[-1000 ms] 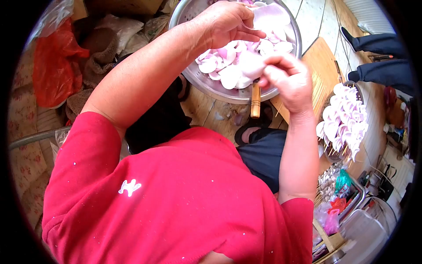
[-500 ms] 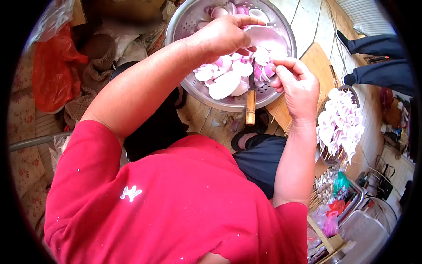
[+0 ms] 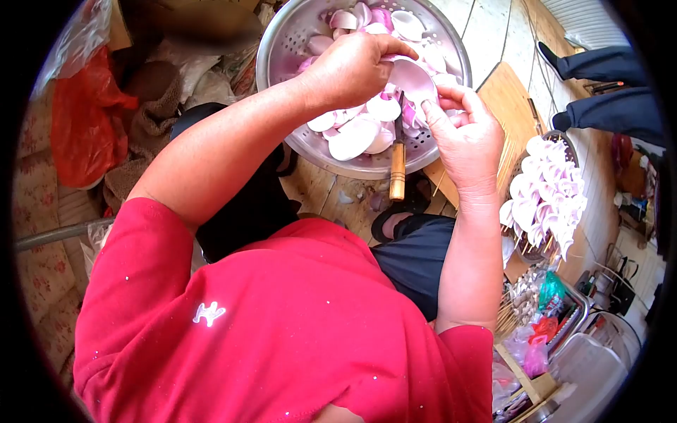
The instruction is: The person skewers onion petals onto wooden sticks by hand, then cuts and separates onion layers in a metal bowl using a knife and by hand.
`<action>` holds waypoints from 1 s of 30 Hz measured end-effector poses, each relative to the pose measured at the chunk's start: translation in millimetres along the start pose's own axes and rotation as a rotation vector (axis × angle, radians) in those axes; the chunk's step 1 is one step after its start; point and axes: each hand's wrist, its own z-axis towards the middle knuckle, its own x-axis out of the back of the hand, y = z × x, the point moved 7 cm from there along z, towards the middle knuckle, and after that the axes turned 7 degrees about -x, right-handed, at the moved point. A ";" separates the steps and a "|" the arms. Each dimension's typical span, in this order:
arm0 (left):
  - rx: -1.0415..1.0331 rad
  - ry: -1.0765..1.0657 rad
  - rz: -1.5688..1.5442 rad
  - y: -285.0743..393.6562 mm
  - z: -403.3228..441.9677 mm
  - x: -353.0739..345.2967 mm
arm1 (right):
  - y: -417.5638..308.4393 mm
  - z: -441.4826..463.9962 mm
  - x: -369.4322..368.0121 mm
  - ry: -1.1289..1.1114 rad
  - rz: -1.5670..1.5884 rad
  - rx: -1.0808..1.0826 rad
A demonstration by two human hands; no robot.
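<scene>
Both hands are over a steel perforated colander (image 3: 282, 123) heaped with loose pink-white onion pieces (image 3: 355, 137). Between them is one large curved onion piece (image 3: 415, 79), its hollow side facing up. My left hand (image 3: 356, 70) pinches its upper left edge. My right hand (image 3: 467, 134) is closed at its right edge, with the thumb against the rim. Just below the held piece, a knife (image 3: 398, 169) with a light wooden handle leans at the colander's near rim, its blade among the onion pieces.
At the right, skewered onion pieces (image 3: 544, 194) pile on a dark basket. A wooden board (image 3: 504, 99) lies beside the colander with thin sticks on it. Another person's legs (image 3: 613, 99) are at upper right. Plastic bags and a clear bin (image 3: 585, 374) stand lower right; a red bag (image 3: 88, 120) hangs left.
The onion piece has come lower, tilting toward my right hand. My right hand, apart from it before, has moved up and left and now holds its right edge.
</scene>
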 end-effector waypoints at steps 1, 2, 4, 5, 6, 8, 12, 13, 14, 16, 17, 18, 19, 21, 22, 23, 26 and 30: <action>-0.043 0.013 0.033 2.9 0.2 0.8 | -0.5 -0.2 0.3 0.021 -0.036 0.016; -0.042 0.011 0.034 2.9 0.1 0.2 | -0.8 -0.8 -0.2 0.021 -0.035 0.014; -0.043 0.008 0.025 2.7 0.3 -0.6 | -1.3 -1.9 -1.2 0.027 -0.040 -0.003; -0.042 0.008 0.025 -0.3 0.7 -1.8 | -0.9 -2.1 -2.2 0.027 -0.040 -0.004; -0.063 0.006 0.044 -1.6 1.0 -2.7 | -2.0 -2.6 -3.0 0.039 -0.060 0.027; -0.082 0.005 0.064 -5.3 1.0 -0.7 | -3.3 -3.2 -5.5 0.049 -0.081 0.058; -0.043 -0.433 0.312 -7.5 -7.9 -9.0 | -7.9 -8.8 -24.6 -0.056 -0.220 0.128; -0.015 -0.598 0.336 -9.4 -13.8 -14.6 | -5.1 -10.5 -35.1 -0.139 -0.275 0.102; 0.005 -0.680 0.411 -8.9 -16.0 -16.1 | -1.1 -12.7 -45.3 -0.169 -0.324 0.130; 0.017 -0.645 0.357 -12.6 -9.7 -1.4 | 2.0 -18.5 -63.5 -0.277 -0.343 0.141; 0.027 -0.613 0.297 -14.8 -4.8 7.6 | 2.3 -21.5 -70.6 -0.314 -0.356 0.173; 0.018 -0.535 0.241 -11.3 4.7 20.3 | 3.3 -23.5 -78.2 -0.428 -0.359 0.120; 0.046 -0.415 0.190 -15.1 12.7 32.3 | 3.0 -23.8 -78.7 -0.426 -0.356 0.120; -0.015 -0.216 0.303 -26.2 34.4 47.4 | -1.2 -24.9 -79.4 -0.413 -0.352 0.197; -0.015 -0.217 0.304 -38.1 44.2 44.1 | -1.7 -22.7 -76.9 -0.402 -0.358 0.186; -0.015 -0.164 0.358 -50.6 55.0 41.2 | -3.4 -21.6 -75.1 -0.403 -0.357 0.187; 0.003 -0.115 0.532 -74.3 75.2 16.7 | -6.5 -17.4 -67.7 -0.335 -0.340 0.172; -0.044 -0.209 0.688 -84.4 88.5 -17.9 | -5.7 -23.6 -74.5 -0.359 -0.433 0.246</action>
